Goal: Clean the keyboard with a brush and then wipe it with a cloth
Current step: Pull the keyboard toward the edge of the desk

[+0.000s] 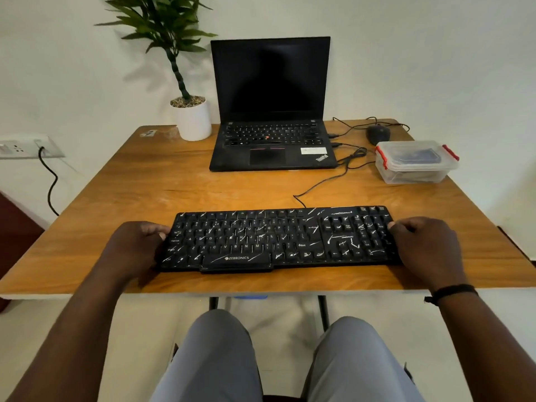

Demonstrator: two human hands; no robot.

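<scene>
A black keyboard (pixel 278 239), streaked with white marks, lies flat near the front edge of the wooden table (pixel 232 184). My left hand (pixel 136 248) grips its left end, fingers curled over the edge. My right hand (pixel 426 245) grips its right end the same way. The keyboard's cable runs back toward the laptop. No brush or cloth shows in the open; a clear plastic box (pixel 414 162) with red clips holds dark items that I cannot identify.
An open black laptop (pixel 272 111) stands at the back centre, with a white potted plant (pixel 193 117) on its left. A black mouse (pixel 378 134) and loose cables lie at the back right. A wall socket (pixel 29 146) with a plugged cord is on the left.
</scene>
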